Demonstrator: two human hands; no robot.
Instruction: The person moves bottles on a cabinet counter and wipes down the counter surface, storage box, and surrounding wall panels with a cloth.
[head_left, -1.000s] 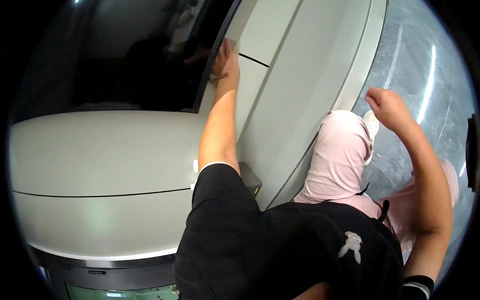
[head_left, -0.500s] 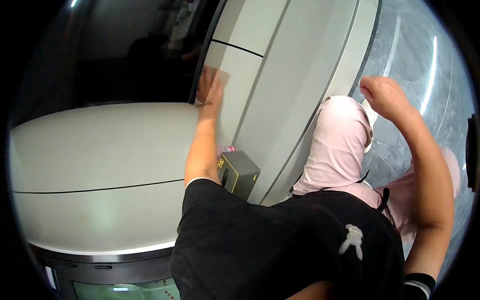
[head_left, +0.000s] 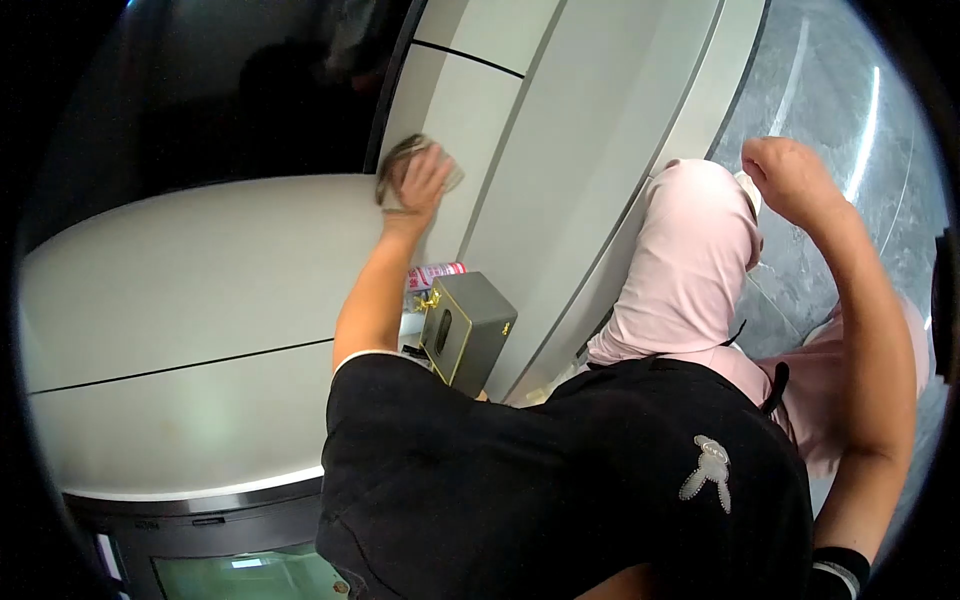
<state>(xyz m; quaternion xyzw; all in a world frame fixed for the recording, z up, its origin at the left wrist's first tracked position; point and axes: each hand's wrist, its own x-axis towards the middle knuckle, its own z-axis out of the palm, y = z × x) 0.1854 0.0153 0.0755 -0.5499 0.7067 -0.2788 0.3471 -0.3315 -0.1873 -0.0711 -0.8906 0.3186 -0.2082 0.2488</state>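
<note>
My left hand [head_left: 418, 188] presses a crumpled beige-and-dark cloth [head_left: 450, 180] onto the pale ledge, by the lower corner of the black glossy screen [head_left: 250, 100]. Its fingers lie over the cloth. My right hand [head_left: 790, 175] hangs above the grey floor beside my knee, its fingers curled in, with nothing visible in them. Nearer my body, a dark grey box [head_left: 475, 325] with gold trim and an oval slot stands on the ledge. A pink-and-white can [head_left: 437, 275] lies behind it, partly hidden by the box.
Pale panels [head_left: 190, 270] with a dark seam run along the left. A long grey cabinet front [head_left: 600, 120] slopes toward the marbled floor [head_left: 830, 100]. My pink-trousered knee [head_left: 690, 230] is close to its edge. At the bottom left is a dark-framed glass panel [head_left: 230, 580].
My left hand has slid along the ledge toward my body with the cloth, which shows more fully. The box and can have come into fuller view. My right hand stays curled.
</note>
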